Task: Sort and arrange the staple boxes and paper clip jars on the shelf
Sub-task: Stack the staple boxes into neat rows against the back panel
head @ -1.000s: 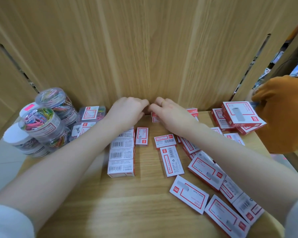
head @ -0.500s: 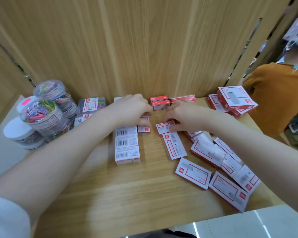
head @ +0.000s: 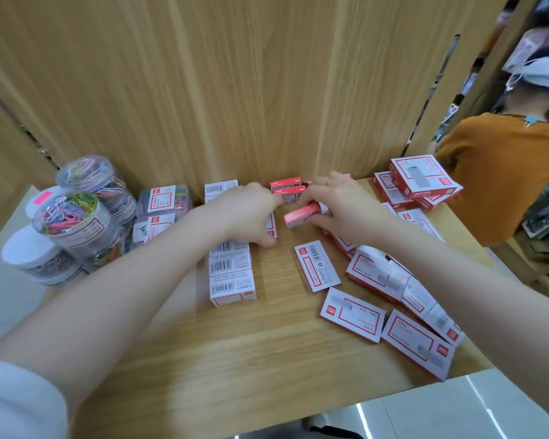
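Note:
Red-and-white staple boxes lie over the wooden shelf (head: 235, 359). My right hand (head: 343, 207) grips a small staple box (head: 300, 215) lifted on its edge, just in front of two stacked red boxes (head: 286, 189) at the back wall. My left hand (head: 251, 213) rests curled on another small box (head: 270, 228), at the far end of a row of barcode-side-up boxes (head: 232, 277). Clear paper clip jars (head: 73, 223) full of coloured clips stand stacked at the left.
More staple boxes lie scattered at the front right (head: 417, 343), and a pile of larger ones (head: 422, 179) sits at the back right. A person in an orange shirt (head: 501, 172) stands beyond the shelf's right side. Flat clip boxes (head: 164, 198) lie beside the jars.
My right hand has picked a small staple box off the shelf and turned it on edge. My left hand stayed near the row. The view tilted down and back.

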`<state>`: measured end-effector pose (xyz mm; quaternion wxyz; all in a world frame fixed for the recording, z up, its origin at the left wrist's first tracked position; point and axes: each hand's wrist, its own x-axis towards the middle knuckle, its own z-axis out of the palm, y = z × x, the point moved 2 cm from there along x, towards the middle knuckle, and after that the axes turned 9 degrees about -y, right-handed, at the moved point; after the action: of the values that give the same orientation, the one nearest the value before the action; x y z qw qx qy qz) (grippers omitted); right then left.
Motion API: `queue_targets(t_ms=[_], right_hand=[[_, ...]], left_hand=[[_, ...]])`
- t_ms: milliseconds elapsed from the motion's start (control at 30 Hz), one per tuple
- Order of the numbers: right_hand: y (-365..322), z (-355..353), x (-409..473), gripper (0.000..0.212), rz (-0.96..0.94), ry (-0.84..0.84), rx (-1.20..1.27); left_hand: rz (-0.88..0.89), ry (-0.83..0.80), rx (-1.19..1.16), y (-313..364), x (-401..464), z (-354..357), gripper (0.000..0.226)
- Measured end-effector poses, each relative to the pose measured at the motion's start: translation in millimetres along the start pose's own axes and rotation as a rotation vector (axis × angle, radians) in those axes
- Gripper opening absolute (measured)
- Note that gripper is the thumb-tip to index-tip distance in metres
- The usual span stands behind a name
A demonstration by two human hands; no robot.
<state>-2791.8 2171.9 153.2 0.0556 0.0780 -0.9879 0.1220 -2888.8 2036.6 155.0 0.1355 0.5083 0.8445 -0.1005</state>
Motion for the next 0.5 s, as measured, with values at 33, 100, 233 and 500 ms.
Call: queue_targets(t_ms=[33,100,233,500], right_hand=[[1,-4,-2,0.016,-0.006,0.055,0.045],[4,-11,-5,0.015,0.014,0.133,0.148],[12,-15,-11,0.014,0.131,0.134,0.387],[8,-13,-9,0.022,0.272,0.046,1.193]], left_hand=[[0.017,0.044,-0.058,0,-1,-2,0.060],[0.044,0.154,-0.191,-1,-5,-8,0.062],[0.118,0.365,-0.465,-1,-14,-13,0.063],[0.004,0.369,-1.408,0,-12,-12,0.004]])
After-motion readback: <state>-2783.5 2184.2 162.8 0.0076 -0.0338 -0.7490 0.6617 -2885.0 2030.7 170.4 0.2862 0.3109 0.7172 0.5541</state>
